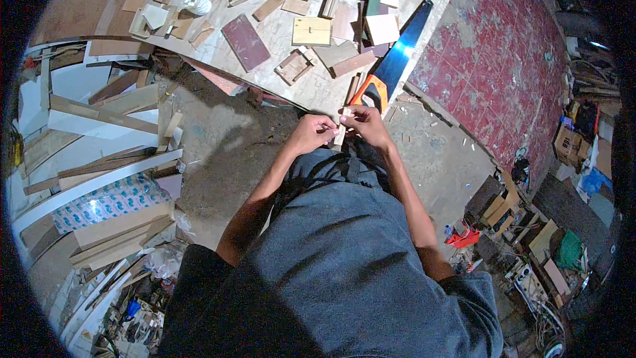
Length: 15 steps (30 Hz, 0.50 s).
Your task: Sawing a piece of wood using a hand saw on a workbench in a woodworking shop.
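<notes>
Both hands are meeting in front of the body, just below the counter (311, 96) edge. Left hand (311, 134) and right hand (366, 126) are each pinching a small pale wood strip (341, 134), fingers closed on it from either side; the strip is hanging upright between the two grips, in the air and not resting on anything. Judgement: the piece is being handled or fitted by hand, at an early or middle stage; nothing finished is showing in the hands, and whether anything is being joined to it is too small to tell. A handsaw (396, 59) with an orange handle and dark blade is lying untouched on the counter, its handle just above the hands. The counter is carrying many offcuts: a dark red board (245, 42), a pale square block (311, 30), small open frames (294, 66), flat scraps. To the right a worn red slab (497, 59) is lying next to it. The floor (218, 159) is bare, dusty concrete. Stacked planks (106, 116) are leaning at left; boxes and clutter (530, 238) are filling the right side.
</notes>
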### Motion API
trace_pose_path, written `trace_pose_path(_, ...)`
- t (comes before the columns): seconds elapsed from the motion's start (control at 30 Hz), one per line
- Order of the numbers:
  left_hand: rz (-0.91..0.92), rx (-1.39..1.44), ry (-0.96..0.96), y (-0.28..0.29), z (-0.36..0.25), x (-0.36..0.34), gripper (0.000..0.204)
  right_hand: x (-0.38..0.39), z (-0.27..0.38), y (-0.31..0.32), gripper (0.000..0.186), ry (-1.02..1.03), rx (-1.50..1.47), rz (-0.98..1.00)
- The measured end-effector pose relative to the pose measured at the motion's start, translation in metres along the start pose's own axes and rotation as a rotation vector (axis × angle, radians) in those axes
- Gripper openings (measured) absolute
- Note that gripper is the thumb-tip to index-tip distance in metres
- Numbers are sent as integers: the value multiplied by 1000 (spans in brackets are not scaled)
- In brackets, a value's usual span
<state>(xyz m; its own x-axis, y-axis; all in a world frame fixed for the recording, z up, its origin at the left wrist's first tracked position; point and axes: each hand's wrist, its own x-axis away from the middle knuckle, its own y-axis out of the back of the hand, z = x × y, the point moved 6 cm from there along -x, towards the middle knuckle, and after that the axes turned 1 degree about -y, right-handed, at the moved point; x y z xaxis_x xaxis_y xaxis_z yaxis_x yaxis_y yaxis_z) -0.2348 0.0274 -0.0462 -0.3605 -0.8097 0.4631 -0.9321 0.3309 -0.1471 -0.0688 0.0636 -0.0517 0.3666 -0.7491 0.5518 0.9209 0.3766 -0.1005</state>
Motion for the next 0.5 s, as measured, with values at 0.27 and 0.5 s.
trace_pose_path(0.27, -485, 236, -33, 99, 51, -4, 17, -65, -12, -47, 55, -45, 186, -145)
trace_pose_path(0.5, -695, 365, 21, 184, 83, -45, 23, -92, -54, -87, 45, -193, 41, -101)
